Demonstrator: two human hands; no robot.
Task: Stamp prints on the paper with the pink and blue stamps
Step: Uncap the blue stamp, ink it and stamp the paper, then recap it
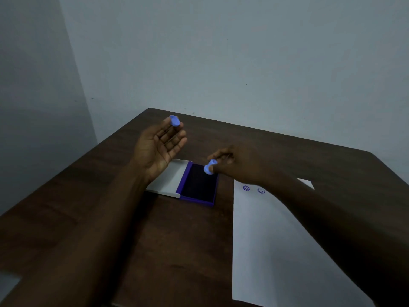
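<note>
My left hand (162,144) is raised palm-up above the table's left side and pinches a blue stamp (174,121) at its fingertips. My right hand (234,165) holds a second blue stamp (209,167) over the dark pad of the open purple ink pad (199,185); contact with the pad cannot be told. The white paper (272,240) lies to the right, partly under my right forearm, with two blue prints (253,189) near its top edge. No pink stamp is in sight.
The ink pad's white lid (170,178) lies open flat to the left of the pad. The dark wooden table (177,240) meets a grey wall at its far edge; its left edge runs diagonally near my left forearm.
</note>
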